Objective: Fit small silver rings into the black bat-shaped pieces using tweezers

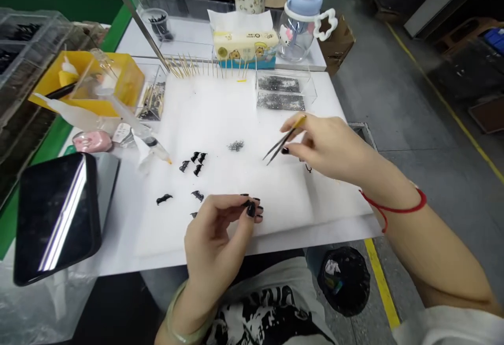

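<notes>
My right hand [315, 143] holds a pair of tweezers [289, 134], tips slightly apart and pointing down-left over the white foam sheet [212, 108]. Near the sheet's front edge, my left hand [224, 229] pinches a small black piece [247, 203] between thumb and fingers; the fingers partly hide it. Several small black bat-shaped pieces [198, 169] lie on the sheet left of centre, and another black piece [164, 199] sits farther left. A little pile of dark glittery grains [236, 146] lies between the pieces and the tweezers.
A clear tray with two dark strips [280, 101], a tissue pack [246, 45] and a bottle [301, 24] stand at the back. Thin sticks [197, 66] line the sheet's back edge. At left are a yellow bin [129, 80], a syringe [151, 143] and a black tablet [59, 219].
</notes>
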A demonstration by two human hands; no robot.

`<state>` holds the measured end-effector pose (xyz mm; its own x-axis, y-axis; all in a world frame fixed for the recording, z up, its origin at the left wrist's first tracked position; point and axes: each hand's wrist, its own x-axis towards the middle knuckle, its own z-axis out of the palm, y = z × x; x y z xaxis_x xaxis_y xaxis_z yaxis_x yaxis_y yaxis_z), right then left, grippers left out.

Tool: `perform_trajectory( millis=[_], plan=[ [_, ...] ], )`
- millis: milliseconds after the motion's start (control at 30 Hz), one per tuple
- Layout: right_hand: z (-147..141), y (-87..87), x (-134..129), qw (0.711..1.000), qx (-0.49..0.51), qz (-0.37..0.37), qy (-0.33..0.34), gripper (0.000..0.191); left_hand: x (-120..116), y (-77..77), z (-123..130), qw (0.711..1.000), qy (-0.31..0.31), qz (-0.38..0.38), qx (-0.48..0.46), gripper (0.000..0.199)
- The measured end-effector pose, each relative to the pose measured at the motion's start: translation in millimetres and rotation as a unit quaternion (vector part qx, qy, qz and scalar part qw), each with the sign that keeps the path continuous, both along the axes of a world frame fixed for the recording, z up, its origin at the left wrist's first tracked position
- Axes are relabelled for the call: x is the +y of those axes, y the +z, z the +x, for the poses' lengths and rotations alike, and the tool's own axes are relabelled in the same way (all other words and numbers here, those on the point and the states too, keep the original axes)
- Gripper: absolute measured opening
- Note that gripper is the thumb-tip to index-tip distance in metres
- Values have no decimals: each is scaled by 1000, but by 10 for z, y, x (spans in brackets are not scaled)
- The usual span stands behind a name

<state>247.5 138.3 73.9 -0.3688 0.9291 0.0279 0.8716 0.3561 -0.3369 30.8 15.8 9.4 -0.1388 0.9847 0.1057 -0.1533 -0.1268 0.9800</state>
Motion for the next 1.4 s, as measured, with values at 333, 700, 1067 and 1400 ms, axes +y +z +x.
perform_trajectory(
  millis=[333,700,1067,1400],
  plan=[
    [677,-577,-616,971,-224,62,-58,7,66,200,165,971,-85,-52,-217,10],
    [547,-392,-746,970,-207,95,-83,38,25,76,173,941,-98,-89,-312,8],
    [658,-509,-757,974,-219,28,-49,31,-26,47,134,956,-84,-71,-273,20],
    [20,-87,-772,984,49,112,127,26,23,-11,99,952,-112,-80,-273,7]
  ],
)
